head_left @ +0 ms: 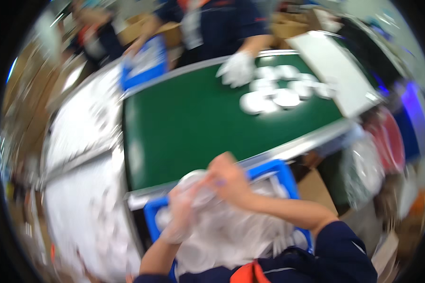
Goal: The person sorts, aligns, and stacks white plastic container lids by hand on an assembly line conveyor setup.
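Observation:
Over a blue bin (pixel 288 181) at the front edge of the table, both my hands come together. My left hand (pixel 180 212), in a thin whitish glove, is closed on a white round piece (pixel 193 178), blurred by motion. Beside it, my bare right hand (pixel 231 184) is closed, its fingertips bent in toward that piece; whether they pinch anything is too smeared to see. Many white, partly see-through pieces (pixel 222 236) fill the bin below my hands, some seemingly in plastic film.
A green table top (pixel 189 127) with a metal rim lies ahead. Several white round pieces (pixel 285 98) sit on its far right, near a co-worker's gloved hand (pixel 238 70). Another blue bin (pixel 144 80) stands far left. White-topped surfaces (pixel 87 203) flank the left; a pink tub (pixel 389 141) stands right.

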`<act>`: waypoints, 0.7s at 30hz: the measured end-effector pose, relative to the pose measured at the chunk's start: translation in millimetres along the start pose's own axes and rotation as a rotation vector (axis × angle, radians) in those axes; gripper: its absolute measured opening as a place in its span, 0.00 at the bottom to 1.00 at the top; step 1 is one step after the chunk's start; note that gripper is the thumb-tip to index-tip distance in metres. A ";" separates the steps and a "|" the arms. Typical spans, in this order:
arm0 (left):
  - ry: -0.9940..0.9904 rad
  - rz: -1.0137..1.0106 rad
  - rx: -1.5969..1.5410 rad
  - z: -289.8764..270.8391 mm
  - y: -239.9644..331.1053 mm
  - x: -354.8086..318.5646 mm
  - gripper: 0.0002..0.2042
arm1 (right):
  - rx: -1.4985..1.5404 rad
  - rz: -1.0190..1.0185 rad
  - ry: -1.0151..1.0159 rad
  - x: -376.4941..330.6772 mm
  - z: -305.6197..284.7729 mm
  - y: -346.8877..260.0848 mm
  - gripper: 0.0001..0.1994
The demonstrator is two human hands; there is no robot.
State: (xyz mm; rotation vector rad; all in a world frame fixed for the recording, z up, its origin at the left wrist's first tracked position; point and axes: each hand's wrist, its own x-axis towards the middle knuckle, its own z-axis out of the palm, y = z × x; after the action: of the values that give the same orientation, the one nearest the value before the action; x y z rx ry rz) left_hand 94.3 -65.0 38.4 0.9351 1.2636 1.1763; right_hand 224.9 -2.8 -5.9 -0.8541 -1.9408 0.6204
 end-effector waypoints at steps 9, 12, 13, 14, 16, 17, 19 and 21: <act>0.273 0.050 -0.091 -24.1 -9.1 -7.5 0.06 | 0.214 0.112 -0.247 15.4 13.0 -34.7 0.12; 0.356 0.307 0.236 -72.6 -17.5 -8.7 0.06 | 0.366 0.219 -0.239 18.2 15.5 -58.2 0.16; 0.449 0.279 0.209 -100.0 -17.5 -11.8 0.07 | 0.384 0.175 -0.292 16.7 13.8 -55.1 0.19; 0.476 0.277 -0.072 -126.8 -16.1 -19.9 0.12 | 0.375 0.177 -0.287 13.3 8.1 -50.6 0.19; 0.554 0.209 -0.317 -197.3 -37.9 -37.9 0.14 | 0.317 -0.018 -0.587 0.4 3.0 -44.7 0.18; 0.568 0.278 0.329 -228.9 -48.6 -53.2 0.15 | 0.350 0.030 -0.662 -5.6 3.8 -47.0 0.16; 0.533 0.338 0.974 -267.7 -59.0 -66.8 0.17 | 0.399 0.057 -0.774 -12.3 9.6 -51.3 0.14; 0.616 -0.022 -0.539 -281.6 -63.4 -58.2 0.18 | 0.446 0.099 -0.940 -19.1 10.7 -47.4 0.13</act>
State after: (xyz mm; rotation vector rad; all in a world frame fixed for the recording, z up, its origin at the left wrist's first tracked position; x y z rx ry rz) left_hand -172.1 -160.1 -43.7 0.1541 1.3078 1.7488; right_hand 207.4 -48.5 12.3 -0.3782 -2.4022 1.6590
